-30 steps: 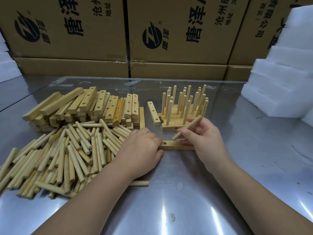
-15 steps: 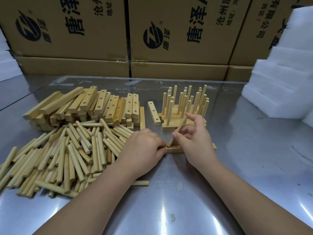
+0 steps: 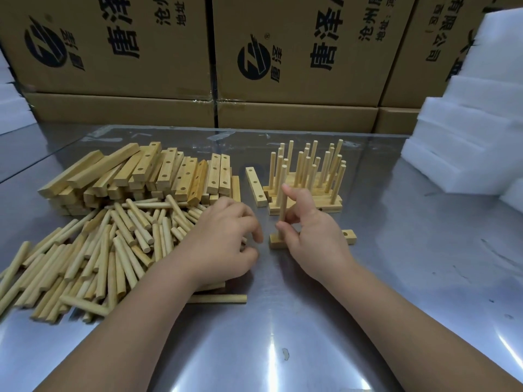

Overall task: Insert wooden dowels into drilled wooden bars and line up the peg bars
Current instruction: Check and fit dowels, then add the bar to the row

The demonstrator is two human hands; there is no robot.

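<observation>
I am watching the right hand [image 3: 314, 236] pinching a pale wooden dowel [image 3: 282, 193] upright in a drilled wooden bar [image 3: 349, 237]; left hand [image 3: 223, 244] fingers: cannot tell.

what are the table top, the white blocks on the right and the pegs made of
Table top: looks like brushed metal, probably stainless steel, going by its streaky glare. White blocks: likely foam, matte with soft edges. The dowel in the right hand, like the other pegs: pale bare wood, seemingly unvarnished.
</observation>
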